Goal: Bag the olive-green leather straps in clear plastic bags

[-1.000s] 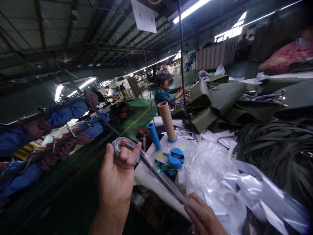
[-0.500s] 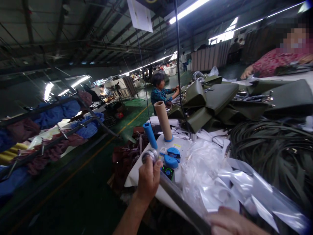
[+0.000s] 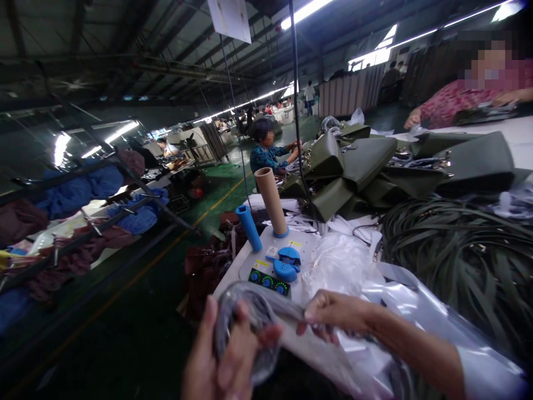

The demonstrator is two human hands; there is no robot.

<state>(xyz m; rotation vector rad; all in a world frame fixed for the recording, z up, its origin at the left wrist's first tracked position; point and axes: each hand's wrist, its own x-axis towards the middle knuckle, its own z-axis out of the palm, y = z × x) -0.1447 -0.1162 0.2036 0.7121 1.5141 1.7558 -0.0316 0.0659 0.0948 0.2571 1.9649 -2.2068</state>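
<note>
A factory workshop, shown by green bags [image 3: 370, 161] heaped on a desk [image 3: 466, 130], steel roof beams [image 3: 183, 53] and strip lights [image 3: 306, 14].

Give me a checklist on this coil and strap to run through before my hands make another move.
1. Coil supported by the left hand: ok, it loops around the fingers.
2. Strap gripped by the right hand: ok, it is pinched between thumb and fingers.
3. Coil free of tangles: cannot tell, it is blurred and partly covered by fingers.
4. Loose plastic well away from the right hand: not ok, it lies close by.
5. Dials uncovered: ok, all three show, ringed with green lights.
6. Pink-sleeved person clear of your hands: ok, across the pile of bags.
</note>
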